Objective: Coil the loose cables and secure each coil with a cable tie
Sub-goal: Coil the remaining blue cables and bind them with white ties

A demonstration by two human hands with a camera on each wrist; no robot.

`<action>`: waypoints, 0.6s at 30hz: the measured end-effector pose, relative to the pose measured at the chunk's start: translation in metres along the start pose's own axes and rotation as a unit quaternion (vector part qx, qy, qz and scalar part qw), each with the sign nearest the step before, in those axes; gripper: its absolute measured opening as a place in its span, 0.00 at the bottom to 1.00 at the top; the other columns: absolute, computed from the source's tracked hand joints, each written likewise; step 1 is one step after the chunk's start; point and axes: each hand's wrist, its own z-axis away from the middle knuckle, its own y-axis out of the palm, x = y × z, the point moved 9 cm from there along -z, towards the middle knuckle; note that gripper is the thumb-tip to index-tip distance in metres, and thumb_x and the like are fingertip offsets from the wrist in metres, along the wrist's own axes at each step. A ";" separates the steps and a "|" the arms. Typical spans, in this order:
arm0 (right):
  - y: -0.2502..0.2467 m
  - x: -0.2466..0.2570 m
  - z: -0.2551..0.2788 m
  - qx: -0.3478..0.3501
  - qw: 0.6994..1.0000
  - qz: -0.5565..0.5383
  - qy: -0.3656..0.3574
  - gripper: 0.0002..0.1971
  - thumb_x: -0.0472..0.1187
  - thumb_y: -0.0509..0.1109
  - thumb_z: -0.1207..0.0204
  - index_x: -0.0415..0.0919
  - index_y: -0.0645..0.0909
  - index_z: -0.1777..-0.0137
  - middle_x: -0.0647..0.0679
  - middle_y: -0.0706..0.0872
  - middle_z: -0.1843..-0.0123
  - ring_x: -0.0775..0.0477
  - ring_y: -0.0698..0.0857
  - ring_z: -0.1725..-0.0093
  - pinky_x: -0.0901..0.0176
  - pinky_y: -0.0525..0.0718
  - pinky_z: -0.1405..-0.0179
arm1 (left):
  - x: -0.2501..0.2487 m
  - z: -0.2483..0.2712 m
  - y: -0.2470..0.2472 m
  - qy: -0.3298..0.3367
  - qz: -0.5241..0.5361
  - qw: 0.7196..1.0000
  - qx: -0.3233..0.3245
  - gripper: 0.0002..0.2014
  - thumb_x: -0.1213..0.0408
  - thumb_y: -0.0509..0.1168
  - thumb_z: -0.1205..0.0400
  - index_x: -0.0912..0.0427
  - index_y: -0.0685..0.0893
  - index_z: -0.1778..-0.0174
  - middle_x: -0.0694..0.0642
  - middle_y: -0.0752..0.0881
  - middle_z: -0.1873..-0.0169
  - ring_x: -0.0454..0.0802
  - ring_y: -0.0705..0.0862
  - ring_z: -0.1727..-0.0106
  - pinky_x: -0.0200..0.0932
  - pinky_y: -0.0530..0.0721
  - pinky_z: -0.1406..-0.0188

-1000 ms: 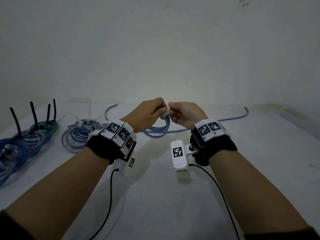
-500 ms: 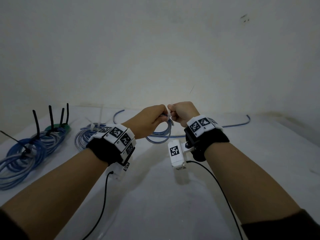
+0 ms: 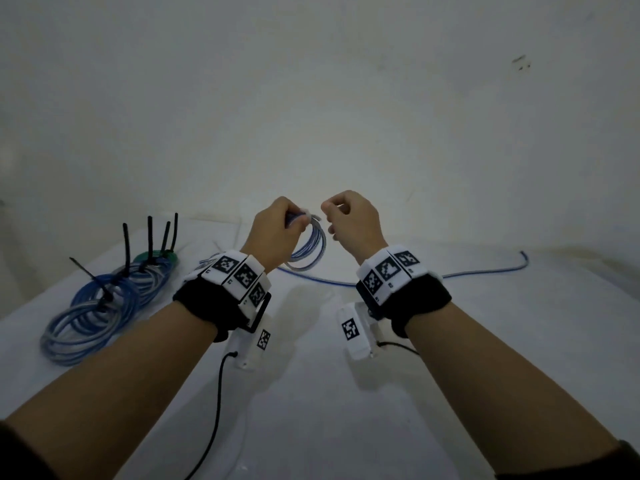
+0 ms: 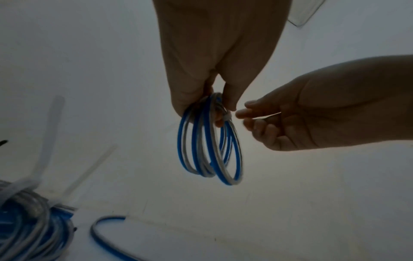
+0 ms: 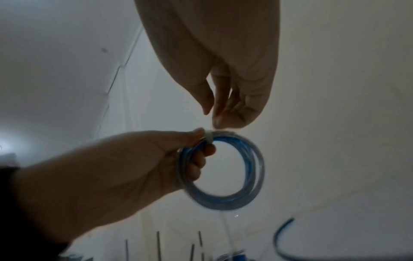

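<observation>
My left hand (image 3: 291, 221) holds a small blue and grey cable coil (image 3: 313, 249) up over the white table, fingers curled round its top. The coil (image 4: 210, 150) hangs below the left hand (image 4: 214, 109) as several loops. A white cable tie (image 4: 228, 117) wraps the top of the coil, next to my left thumb. My right hand (image 4: 245, 113) is just right of it, thumb and fingers pinched on the tie's thin pale tail. In the right wrist view the right hand (image 5: 214, 116) sits directly above the tie (image 5: 209, 136) and the coil (image 5: 252, 169).
Several tied blue coils (image 3: 104, 306) lie at the table's left, with black tie tails (image 3: 150, 237) sticking up. A coil with white ties (image 4: 33, 220) lies near them. A loose blue cable (image 3: 485, 271) runs along the back right. The wall stands close behind the table (image 3: 311, 410).
Both hands have risen with the coil. The right hand, which touched the left at the tie, has drawn a little to the right, leaving a small gap.
</observation>
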 end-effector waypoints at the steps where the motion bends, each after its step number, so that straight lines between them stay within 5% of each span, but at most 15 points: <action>1: 0.013 0.002 0.004 0.031 0.999 -0.033 0.010 0.07 0.38 0.65 0.22 0.35 0.81 0.54 0.43 0.85 0.62 0.45 0.84 0.65 0.50 0.86 0.60 | 0.007 -0.002 -0.006 -0.028 0.017 0.999 -0.008 0.06 0.60 0.65 0.19 0.59 0.78 0.53 0.53 0.85 0.58 0.48 0.82 0.56 0.26 0.75 0.59; 4: 0.047 0.007 0.015 0.107 0.987 -0.115 0.041 0.11 0.39 0.64 0.19 0.30 0.80 0.45 0.41 0.85 0.58 0.45 0.85 0.65 0.53 0.88 0.63 | 0.029 -0.002 -0.015 -0.128 0.117 0.985 -0.009 0.08 0.59 0.60 0.17 0.60 0.79 0.55 0.54 0.84 0.58 0.51 0.84 0.55 0.38 0.84 0.55; 7: 0.069 0.006 0.016 0.129 0.983 -0.122 0.056 0.15 0.41 0.68 0.22 0.30 0.79 0.41 0.37 0.87 0.52 0.41 0.87 0.57 0.50 0.88 0.58 | 0.040 0.002 -0.020 -0.172 0.194 0.966 0.019 0.10 0.63 0.55 0.16 0.56 0.82 0.54 0.59 0.85 0.48 0.56 0.84 0.44 0.54 0.82 0.37; 11: 0.091 -0.003 0.016 0.134 0.979 -0.129 0.077 0.18 0.37 0.73 0.26 0.33 0.77 0.37 0.35 0.87 0.49 0.40 0.88 0.52 0.57 0.87 0.61 | 0.039 0.012 -0.032 -0.157 0.209 0.963 0.060 0.13 0.67 0.51 0.13 0.61 0.82 0.44 0.61 0.83 0.44 0.54 0.82 0.41 0.50 0.80 0.35; 14: 0.101 -0.008 0.011 0.118 0.979 -0.132 0.097 0.17 0.34 0.71 0.25 0.33 0.78 0.36 0.38 0.86 0.52 0.45 0.85 0.58 0.59 0.84 0.65 | 0.034 0.008 -0.057 -0.059 0.024 0.997 0.040 0.13 0.70 0.55 0.16 0.66 0.83 0.41 0.59 0.84 0.51 0.52 0.82 0.48 0.46 0.80 0.45; 18: 0.116 -0.018 0.008 0.121 0.968 -0.167 0.144 0.17 0.33 0.71 0.26 0.32 0.77 0.38 0.38 0.85 0.54 0.49 0.81 0.65 0.62 0.78 0.68 | 0.061 0.004 -0.089 -0.053 -0.153 0.987 -0.009 0.17 0.65 0.60 0.17 0.61 0.76 0.32 0.61 0.76 0.33 0.58 0.74 0.31 0.52 0.71 0.29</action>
